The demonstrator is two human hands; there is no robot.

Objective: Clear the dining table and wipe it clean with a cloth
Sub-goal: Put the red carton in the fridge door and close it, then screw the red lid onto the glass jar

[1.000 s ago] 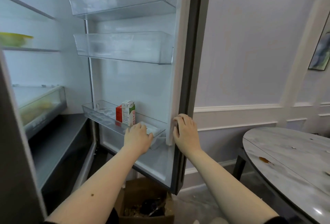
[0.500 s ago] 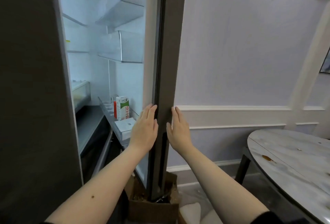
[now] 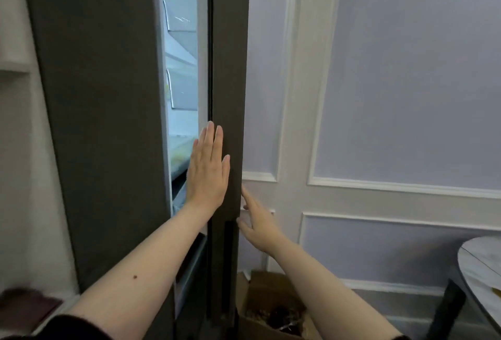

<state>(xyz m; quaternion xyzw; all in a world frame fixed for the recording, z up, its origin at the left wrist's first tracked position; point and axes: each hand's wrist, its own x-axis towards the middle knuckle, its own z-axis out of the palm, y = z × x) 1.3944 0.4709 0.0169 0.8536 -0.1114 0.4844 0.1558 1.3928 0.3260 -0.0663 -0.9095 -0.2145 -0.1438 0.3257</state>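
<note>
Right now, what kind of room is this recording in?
Most likely a home dining area or kitchen corner: a tall dark fridge door nearly shut over lit shelves, a marble-look dining table at right, and a lilac panelled wall.

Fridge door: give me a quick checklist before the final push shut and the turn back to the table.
1. Dark grey fridge door fully shut: not ok, a lit gap remains.
2. Left hand flat on the door's edge, fingers straight: ok.
3. Right hand clear of the closing gap: ok, it is on the door's outer side.
4. Clear door shelves free of anything sticking out: cannot tell, the view is too narrow.
5. Brown cardboard box on the floor clear of the door's swing: cannot tell.
6. Round grey marble table wiped: not ok, a yellowish spot shows.
</note>
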